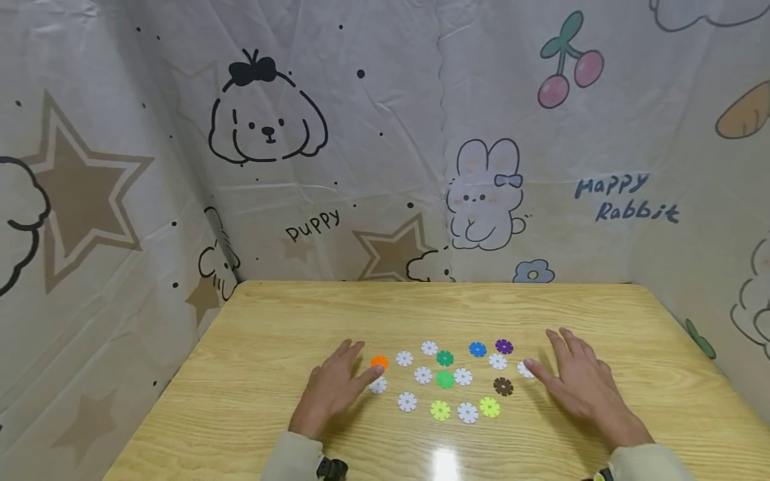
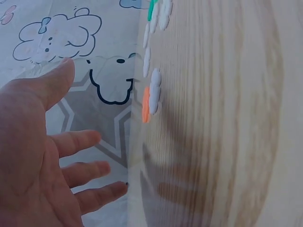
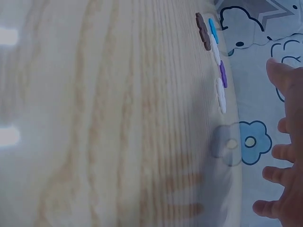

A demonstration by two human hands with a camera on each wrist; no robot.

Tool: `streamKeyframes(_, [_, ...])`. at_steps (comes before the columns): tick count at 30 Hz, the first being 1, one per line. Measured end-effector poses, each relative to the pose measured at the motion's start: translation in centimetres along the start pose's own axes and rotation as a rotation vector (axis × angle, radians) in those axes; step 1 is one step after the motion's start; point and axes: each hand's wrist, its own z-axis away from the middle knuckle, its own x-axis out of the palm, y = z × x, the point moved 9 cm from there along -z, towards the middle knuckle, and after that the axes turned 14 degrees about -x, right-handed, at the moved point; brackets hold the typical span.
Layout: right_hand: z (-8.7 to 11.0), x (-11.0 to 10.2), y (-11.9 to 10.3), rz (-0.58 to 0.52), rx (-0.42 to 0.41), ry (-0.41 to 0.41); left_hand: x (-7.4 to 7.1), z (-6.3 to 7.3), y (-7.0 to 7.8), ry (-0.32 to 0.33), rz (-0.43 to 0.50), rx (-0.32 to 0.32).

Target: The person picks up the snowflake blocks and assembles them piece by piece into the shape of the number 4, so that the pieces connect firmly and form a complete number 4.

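Several flat notched discs lie spread over the table between two bare hands. The left hand (image 1: 333, 384) is held with its fingers extended, nearest to an orange disc (image 1: 379, 362) and a white disc (image 1: 377, 385). Opposite it, the right hand (image 1: 580, 377) has its fingers spread, its thumb by another white disc (image 1: 525, 369). Neither hand holds anything. Among the discs are a purple one (image 1: 504, 347), a blue one (image 1: 478, 349), a brown one (image 1: 503, 386), two greens (image 1: 445, 379) and two yellow-greens (image 1: 440, 410). In the left wrist view the palm (image 2: 28, 156) hovers above the wood.
The wooden table (image 1: 271, 321) has a light grain and reflects a bright spot near its front. Behind it and at both sides hangs a pale cloth (image 1: 385, 120) printed with cartoon animals and stars. A dark strap (image 1: 332, 468) sits at the left wrist.
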Motion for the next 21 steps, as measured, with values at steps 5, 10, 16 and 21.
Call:
streamKeyframes(5, [-0.15,0.11,-0.01,-0.032,0.010,-0.012,-0.03,0.12,0.36,-0.013,0.060,0.022])
streamKeyframes(10, [-0.38,0.31,0.14,-0.042,0.015,-0.014,0.09,0.18,0.56,-0.025,0.126,0.033])
streamKeyframes(16, [-0.51,0.36,0.34,-0.045,0.023,-0.004,0.19,0.04,0.78,-0.026,0.142,0.034])
streamKeyframes(21, [-0.61,0.35,0.32,-0.049,0.026,0.009,0.35,0.04,0.79,-0.038,0.138,0.022])
